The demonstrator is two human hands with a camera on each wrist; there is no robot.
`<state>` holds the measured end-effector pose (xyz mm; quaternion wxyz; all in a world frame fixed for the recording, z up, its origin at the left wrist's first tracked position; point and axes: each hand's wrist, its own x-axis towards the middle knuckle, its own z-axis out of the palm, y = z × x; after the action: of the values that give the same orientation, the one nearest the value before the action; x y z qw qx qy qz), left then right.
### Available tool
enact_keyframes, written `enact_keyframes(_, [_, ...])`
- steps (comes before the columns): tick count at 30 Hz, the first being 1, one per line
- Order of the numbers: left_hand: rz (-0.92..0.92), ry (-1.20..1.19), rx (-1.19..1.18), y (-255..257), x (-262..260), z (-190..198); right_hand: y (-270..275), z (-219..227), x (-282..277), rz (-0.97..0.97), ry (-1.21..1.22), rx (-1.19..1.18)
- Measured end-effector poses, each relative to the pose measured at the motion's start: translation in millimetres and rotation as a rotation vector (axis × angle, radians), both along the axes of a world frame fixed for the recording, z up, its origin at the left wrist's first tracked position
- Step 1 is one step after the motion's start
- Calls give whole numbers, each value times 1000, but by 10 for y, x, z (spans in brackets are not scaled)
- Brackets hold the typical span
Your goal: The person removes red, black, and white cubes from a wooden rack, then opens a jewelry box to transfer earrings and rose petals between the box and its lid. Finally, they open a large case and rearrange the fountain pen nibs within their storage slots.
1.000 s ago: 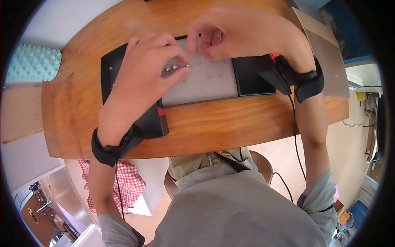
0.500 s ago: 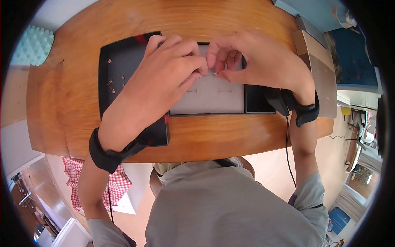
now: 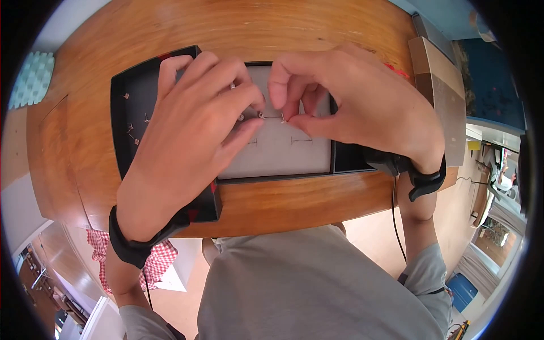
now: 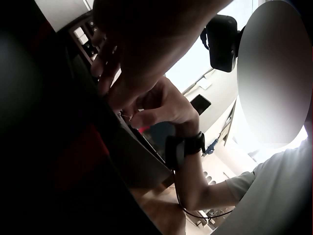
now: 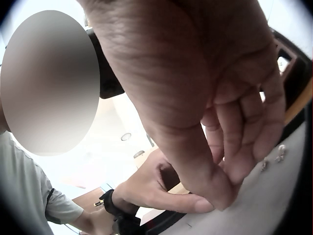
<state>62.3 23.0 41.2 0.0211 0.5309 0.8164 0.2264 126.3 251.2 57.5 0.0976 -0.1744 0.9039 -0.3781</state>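
Note:
In the head view, my left hand (image 3: 190, 127) reaches over a grey slotted jewelry pad (image 3: 272, 161). Its thumb and index finger pinch a tiny shiny stud earring (image 3: 261, 115). Just to the right, my right hand (image 3: 368, 107) holds another small earring (image 3: 283, 118) at its thumb tip, close over a slit. Thumb and fingers of that hand meet in the right wrist view, where two studs (image 5: 280, 152) sit in the pad beyond them. Part of the pad is hidden behind my left hand.
A dark tray (image 3: 116, 124) with several loose earrings (image 3: 126, 96) lies at the left, partly under my left forearm. The pad's black case (image 3: 351, 161) extends right. A cardboard box (image 3: 447, 85) stands at the table's right, mint foam (image 3: 34, 76) at the far left.
My right hand has come down from the pad's far side to beside my left fingertips. The head view has shifted, and the fingertips stand slightly further apart than half a second ago.

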Motion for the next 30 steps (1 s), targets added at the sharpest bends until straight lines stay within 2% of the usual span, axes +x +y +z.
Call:
enact_keyframes(8, [-37, -38, 34, 12, -25, -61, -20, -77, -10, 59, 52, -55])
enact_keyframes(17, [-50, -25, 47, 14, -46, -68, -14, -65, -12, 50, 56, 55])
enact_keyframes(22, [-41, -18, 44, 12, -45, -74, -28, -140, 16, 49, 158, 20])
enact_keyframes(30, [-37, -25, 38, 15, -38, -57, 0, -129, 0, 40, 101, 2])
